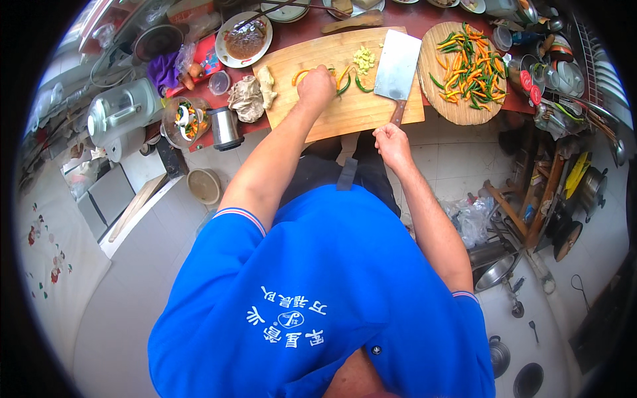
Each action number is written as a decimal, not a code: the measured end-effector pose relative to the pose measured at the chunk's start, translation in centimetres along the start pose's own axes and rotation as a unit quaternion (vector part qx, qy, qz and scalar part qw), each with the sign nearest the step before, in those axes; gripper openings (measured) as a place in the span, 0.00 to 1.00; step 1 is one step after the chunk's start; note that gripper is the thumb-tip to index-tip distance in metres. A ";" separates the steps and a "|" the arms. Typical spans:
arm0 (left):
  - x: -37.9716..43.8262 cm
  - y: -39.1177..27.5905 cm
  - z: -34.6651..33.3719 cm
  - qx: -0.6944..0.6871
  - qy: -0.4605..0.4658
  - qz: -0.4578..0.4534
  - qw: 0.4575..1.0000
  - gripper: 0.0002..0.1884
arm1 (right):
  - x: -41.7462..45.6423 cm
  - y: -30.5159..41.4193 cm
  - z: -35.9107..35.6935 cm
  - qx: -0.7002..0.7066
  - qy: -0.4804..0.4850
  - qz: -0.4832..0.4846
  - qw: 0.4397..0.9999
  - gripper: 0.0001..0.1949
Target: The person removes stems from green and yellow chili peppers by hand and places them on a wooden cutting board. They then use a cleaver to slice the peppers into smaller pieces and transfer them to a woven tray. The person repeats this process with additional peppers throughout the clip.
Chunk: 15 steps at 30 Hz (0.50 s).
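Note:
My left hand [317, 87] is over the wooden cutting board [343, 117], its fingers down among a few whole chillies, yellow and green. The fingertips are hidden, so whether they grip a chilli cannot be told. To its right lie a green chilli [363, 84] and a small heap of chopped pale yellow pieces [364, 58]. A broad cleaver [397, 64] with a wooden handle lies flat at the board's right side. My right hand [394, 145] is closed around the end of that handle at the near edge. A ginger root [267, 87] rests on the board's left end.
On the right, a round woven tray [428, 82] holds many green and orange chillies. Left of the board stand a crumpled brown bag [246, 99], a clear blender jar [169, 124] with cut chillies, its steel-sided base [225, 127] and a plate of brown sauce [221, 47].

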State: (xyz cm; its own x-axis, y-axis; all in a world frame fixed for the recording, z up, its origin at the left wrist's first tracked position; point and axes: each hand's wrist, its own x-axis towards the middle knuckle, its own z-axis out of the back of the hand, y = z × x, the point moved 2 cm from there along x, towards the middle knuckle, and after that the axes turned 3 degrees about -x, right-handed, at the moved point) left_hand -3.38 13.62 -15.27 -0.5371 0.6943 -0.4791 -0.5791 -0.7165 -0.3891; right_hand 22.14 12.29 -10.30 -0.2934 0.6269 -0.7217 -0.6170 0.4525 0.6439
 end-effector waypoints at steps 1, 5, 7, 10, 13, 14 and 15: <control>-0.2 -0.1 0.3 -0.002 -0.008 -0.019 1.000 0.16 | 0.0 -0.1 0.0 0.009 0.000 -0.006 1.000 0.07; -2.8 -0.4 2.8 -0.063 0.002 -0.095 0.993 0.13 | 0.0 0.3 -0.3 0.018 -0.003 -0.035 0.999 0.08; -4.6 -0.6 4.5 -0.111 0.032 -0.128 0.985 0.12 | -0.1 2.1 -0.5 0.048 0.010 -0.035 0.998 0.09; -6.7 -0.8 6.1 -0.211 0.099 -0.153 0.960 0.11 | 0.2 4.9 -1.1 0.085 0.021 -0.012 0.996 0.10; -7.9 -0.3 6.3 -0.363 0.204 -0.130 0.900 0.11 | 0.7 8.0 -1.4 0.115 0.050 0.013 0.992 0.12; -8.4 -0.2 6.4 -0.400 0.238 -0.118 0.877 0.10 | 0.5 9.2 -1.3 0.139 0.064 0.028 0.988 0.12; -8.8 -0.3 6.7 -0.434 0.273 -0.107 0.852 0.10 | 0.4 10.2 -1.4 0.164 0.077 0.043 0.982 0.12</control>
State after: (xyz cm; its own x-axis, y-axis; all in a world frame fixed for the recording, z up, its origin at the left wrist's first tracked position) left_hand -2.53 8.18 -5.65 0.0262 0.8495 -0.5269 0.1723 -0.5230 -0.8347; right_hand 14.72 16.30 -4.39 -0.4562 0.5801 -0.6748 -0.3234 0.5983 0.7331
